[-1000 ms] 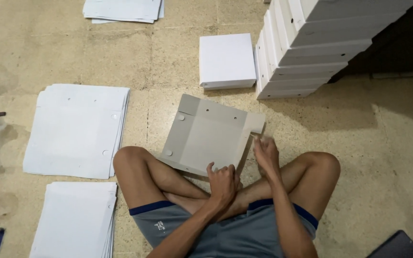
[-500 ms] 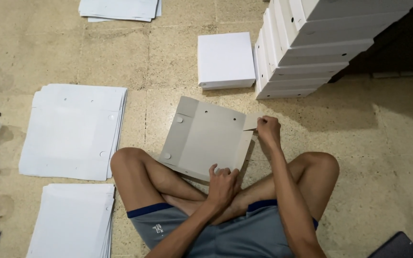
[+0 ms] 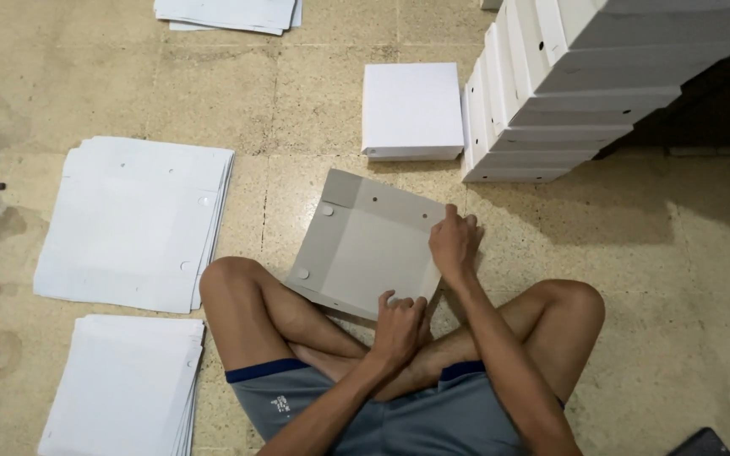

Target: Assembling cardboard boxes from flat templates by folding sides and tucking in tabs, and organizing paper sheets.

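Cardboard blank (image 3: 365, 253) is now pinched at its far right edge by the right hand (image 3: 454, 241), moved up since; left hand (image 3: 399, 325) fingers are clamped on the near edge.

Seated cross-legged. Left hand (image 3: 399, 325) low by the crossed shins, fingers curled, pressing down. Right hand (image 3: 454, 241) ahead of it, arm extended, fingers bent, gripping an edge.

The flat box blank (image 3: 365, 253) looks like matt grey cardboard (smooth, unprinted). The 2 stacks of sheets (image 3: 133, 221) are matt white card; the floor (image 3: 678, 236) is speckled, worn stone tile.
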